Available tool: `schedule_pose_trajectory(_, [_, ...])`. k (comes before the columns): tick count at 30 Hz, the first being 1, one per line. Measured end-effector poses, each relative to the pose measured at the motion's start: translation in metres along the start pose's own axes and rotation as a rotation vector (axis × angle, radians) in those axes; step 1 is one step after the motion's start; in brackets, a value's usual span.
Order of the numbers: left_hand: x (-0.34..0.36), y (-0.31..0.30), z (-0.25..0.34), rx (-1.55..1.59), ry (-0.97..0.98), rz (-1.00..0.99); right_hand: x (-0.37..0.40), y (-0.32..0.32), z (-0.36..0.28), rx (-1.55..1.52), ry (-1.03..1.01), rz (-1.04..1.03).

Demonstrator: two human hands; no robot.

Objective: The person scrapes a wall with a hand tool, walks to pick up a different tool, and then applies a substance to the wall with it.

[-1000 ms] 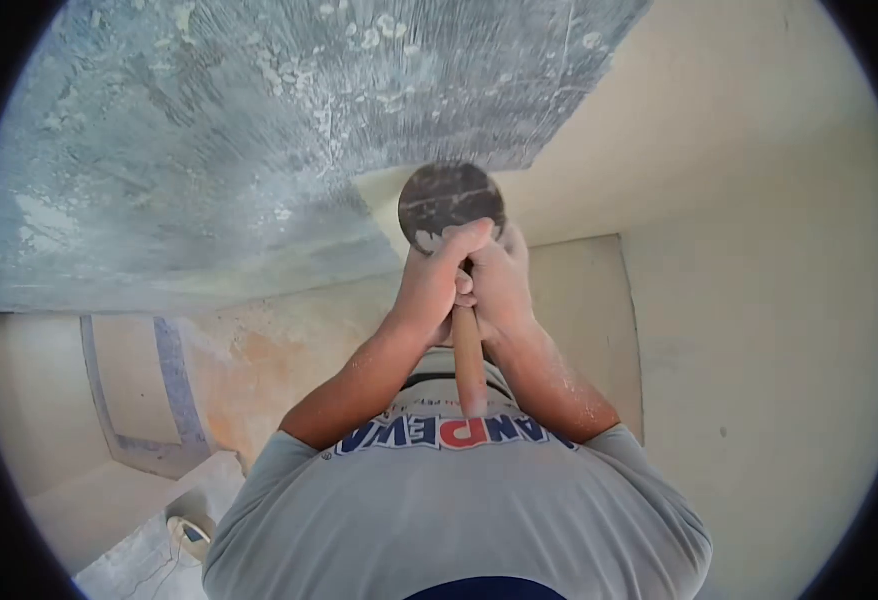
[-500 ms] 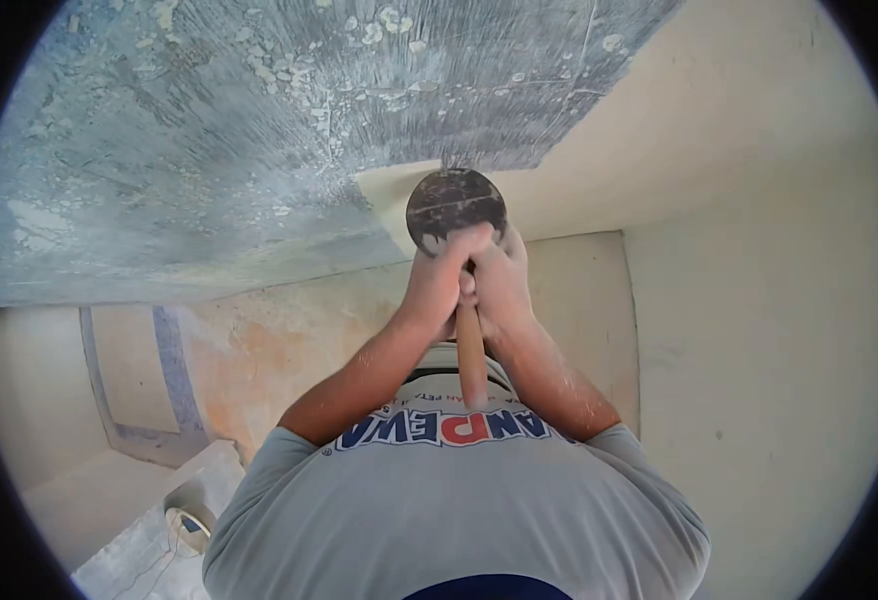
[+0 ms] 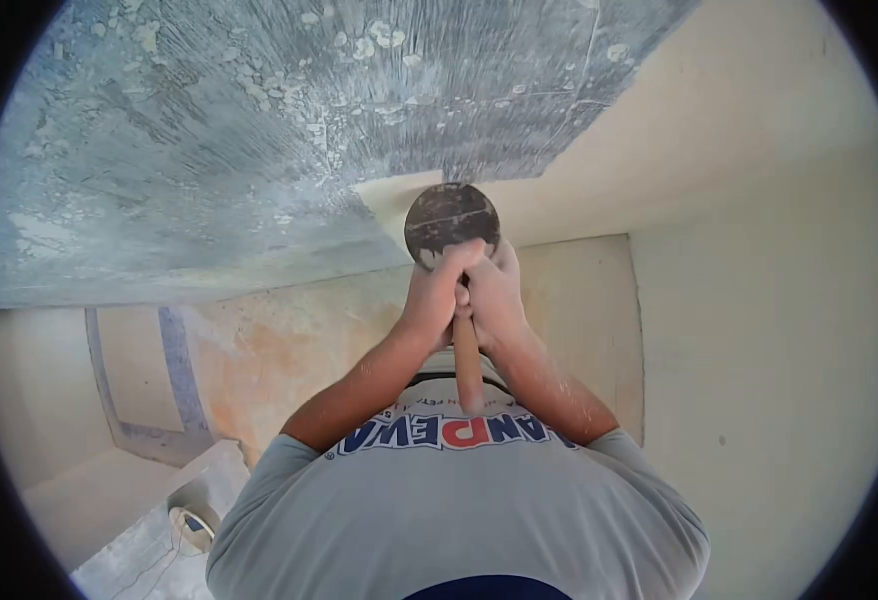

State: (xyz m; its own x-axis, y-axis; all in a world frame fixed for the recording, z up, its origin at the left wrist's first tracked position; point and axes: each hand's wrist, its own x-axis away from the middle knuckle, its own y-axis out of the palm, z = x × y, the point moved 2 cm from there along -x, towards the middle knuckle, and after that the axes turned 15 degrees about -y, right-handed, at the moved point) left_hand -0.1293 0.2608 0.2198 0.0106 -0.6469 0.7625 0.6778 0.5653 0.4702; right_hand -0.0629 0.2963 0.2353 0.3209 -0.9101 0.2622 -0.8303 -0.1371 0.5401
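Observation:
Both my hands come together at the middle of the view, dusted with pale powder. My left hand (image 3: 439, 290) is closed, its fingers meeting those of my right hand (image 3: 497, 285), which is also closed. A round dark disc (image 3: 452, 222) with worn pale marks stands just beyond the fingers. From below the hands a light wooden handle (image 3: 468, 370) sticks out toward my chest. The grip hides how disc and handle join. The disc overlaps the edge of a scraped grey surface (image 3: 259, 150); whether it touches cannot be made out.
A smooth cream surface (image 3: 719, 120) borders the grey one on the right. Stained orange plaster (image 3: 269, 350) lies behind my left arm. At lower left, a pale bucket (image 3: 192, 530) stands on a light ledge or floor, near a blue-edged panel (image 3: 139, 370).
My hands, the disc and the handle sit slightly lower and a touch further left in the view. The surroundings have shifted a little; both hands keep the same grip.

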Motion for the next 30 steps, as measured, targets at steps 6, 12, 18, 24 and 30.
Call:
schedule_pose_trajectory(6, [-0.01,-0.014,-0.011,0.038,-0.017,-0.064,-0.001,-0.007,0.01,-0.025,0.002,0.003])
schedule_pose_trajectory(12, [0.0,-0.01,-0.005,0.062,0.011,-0.079,-0.002,-0.004,0.006,-0.051,-0.018,-0.06])
schedule_pose_trajectory(18, [0.043,0.019,0.001,-0.019,0.105,-0.127,0.021,0.007,-0.021,-0.042,-0.125,-0.047])
schedule_pose_trajectory(24, [0.029,0.018,0.007,-0.02,0.089,-0.055,0.012,0.001,-0.018,0.014,-0.088,-0.081])
schedule_pose_trajectory(30, [0.003,0.008,0.008,0.077,0.018,-0.192,-0.004,-0.004,-0.01,0.0,-0.068,-0.096])
